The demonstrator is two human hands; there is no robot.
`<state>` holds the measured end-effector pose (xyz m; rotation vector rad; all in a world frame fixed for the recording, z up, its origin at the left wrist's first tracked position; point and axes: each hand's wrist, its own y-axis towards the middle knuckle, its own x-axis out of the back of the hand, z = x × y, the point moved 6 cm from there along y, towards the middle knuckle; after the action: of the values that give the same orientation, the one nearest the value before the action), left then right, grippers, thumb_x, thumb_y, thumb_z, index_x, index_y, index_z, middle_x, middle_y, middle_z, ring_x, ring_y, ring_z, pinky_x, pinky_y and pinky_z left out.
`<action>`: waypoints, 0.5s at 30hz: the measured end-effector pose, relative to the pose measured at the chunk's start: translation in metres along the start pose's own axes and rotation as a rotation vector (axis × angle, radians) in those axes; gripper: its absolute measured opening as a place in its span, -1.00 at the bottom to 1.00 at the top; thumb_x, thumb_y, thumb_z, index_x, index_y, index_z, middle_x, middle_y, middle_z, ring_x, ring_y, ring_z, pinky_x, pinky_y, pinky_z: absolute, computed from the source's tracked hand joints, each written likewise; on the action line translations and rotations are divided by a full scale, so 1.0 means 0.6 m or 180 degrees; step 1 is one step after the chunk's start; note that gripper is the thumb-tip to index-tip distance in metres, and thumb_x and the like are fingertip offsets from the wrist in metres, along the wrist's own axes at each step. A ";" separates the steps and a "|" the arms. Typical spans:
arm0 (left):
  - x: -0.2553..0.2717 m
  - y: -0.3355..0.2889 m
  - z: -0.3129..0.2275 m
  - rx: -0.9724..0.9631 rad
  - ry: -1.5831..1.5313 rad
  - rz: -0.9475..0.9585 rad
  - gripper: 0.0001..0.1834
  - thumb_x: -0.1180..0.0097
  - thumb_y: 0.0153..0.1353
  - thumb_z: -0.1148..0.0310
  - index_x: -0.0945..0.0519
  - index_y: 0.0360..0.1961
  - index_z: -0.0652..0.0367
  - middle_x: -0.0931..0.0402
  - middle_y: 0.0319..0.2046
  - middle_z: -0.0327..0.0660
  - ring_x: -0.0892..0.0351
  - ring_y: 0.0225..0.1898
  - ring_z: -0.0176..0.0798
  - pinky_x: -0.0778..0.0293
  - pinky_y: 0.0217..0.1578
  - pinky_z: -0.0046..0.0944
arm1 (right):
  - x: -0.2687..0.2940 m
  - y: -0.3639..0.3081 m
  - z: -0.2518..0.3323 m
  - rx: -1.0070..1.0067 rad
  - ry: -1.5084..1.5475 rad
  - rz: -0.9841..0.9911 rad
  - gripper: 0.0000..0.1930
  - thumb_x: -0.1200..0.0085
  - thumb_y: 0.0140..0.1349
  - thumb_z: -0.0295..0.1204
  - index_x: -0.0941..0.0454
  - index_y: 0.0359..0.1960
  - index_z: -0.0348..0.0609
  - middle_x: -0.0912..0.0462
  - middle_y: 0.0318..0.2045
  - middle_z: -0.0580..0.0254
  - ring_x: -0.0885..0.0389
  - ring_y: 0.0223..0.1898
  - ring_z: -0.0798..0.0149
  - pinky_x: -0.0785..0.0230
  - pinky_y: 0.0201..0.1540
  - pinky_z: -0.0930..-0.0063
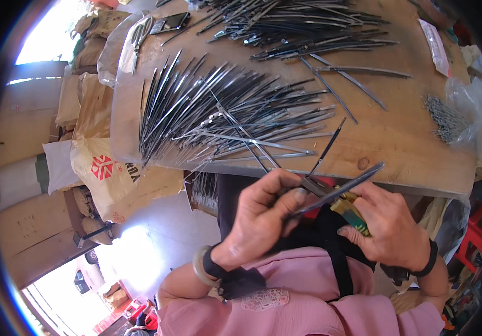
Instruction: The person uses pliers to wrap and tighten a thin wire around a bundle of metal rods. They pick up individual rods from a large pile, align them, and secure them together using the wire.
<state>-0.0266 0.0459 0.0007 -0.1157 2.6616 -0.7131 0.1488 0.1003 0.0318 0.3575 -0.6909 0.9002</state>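
Note:
In front of my body, my left hand (266, 210) pinches thin dark metal strips. One dark strip (358, 178) angles up to the right, across the pliers. A slim rod (329, 144) points up toward the table from the same spot. My right hand (392, 227) is wrapped round pliers with yellow and green handles (351, 215). The plier jaws meet the strips beside my left fingertips, but the strip hides part of them. Just beyond my left hand, a large fanned pile of metal strips (190, 112) lies at the table's near left.
A second heap of strips (302, 25) covers the far side of the wooden table (386, 143). Scissors (140, 36) and a black rectangular object (171, 23) lie far left. Small metal pieces (445, 120) sit by a plastic bag at right. A red stool (476, 235) stands beyond.

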 end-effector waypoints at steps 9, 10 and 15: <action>0.075 0.004 -0.175 -0.2258 0.4619 -0.0463 -0.15 -0.46 -0.12 0.33 -0.38 0.24 0.27 -0.42 0.02 0.03 -0.54 -0.08 0.03 -0.48 -0.10 -0.11 | 0.101 -0.042 -0.125 -0.0901 -0.1014 -0.1466 -0.67 -0.25 0.13 -0.40 -0.49 -0.19 -0.41 -0.51 -0.11 -0.05 -0.53 -0.21 -0.12 -0.40 -0.16 0.17; 0.065 0.015 -0.164 -0.2458 0.5262 -0.0264 -0.06 -0.50 -0.21 0.27 -0.36 0.27 0.23 -0.35 0.09 0.09 -0.46 -0.02 0.17 -0.42 -0.02 -0.02 | 0.107 -0.039 -0.122 -0.0766 -0.1472 -0.1448 -0.67 -0.24 0.12 -0.41 -0.48 -0.20 -0.42 -0.50 -0.11 -0.06 -0.52 -0.21 -0.12 -0.40 -0.16 0.16; 0.066 0.050 -0.150 -0.2270 0.5507 -0.0073 -0.19 -0.45 -0.16 0.35 -0.42 0.18 0.27 -0.42 -0.03 0.01 -0.45 -0.07 0.07 -0.43 -0.10 -0.05 | 0.121 -0.032 -0.132 -0.0769 -0.2130 -0.1051 -0.67 -0.28 0.00 -0.43 -0.48 -0.26 -0.37 -0.49 -0.09 -0.08 -0.48 -0.10 -0.13 -0.36 -0.05 0.12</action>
<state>-0.0973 0.1072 0.0440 0.5405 4.3722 0.6013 0.2270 0.1762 0.0235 0.5442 -1.2987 0.3618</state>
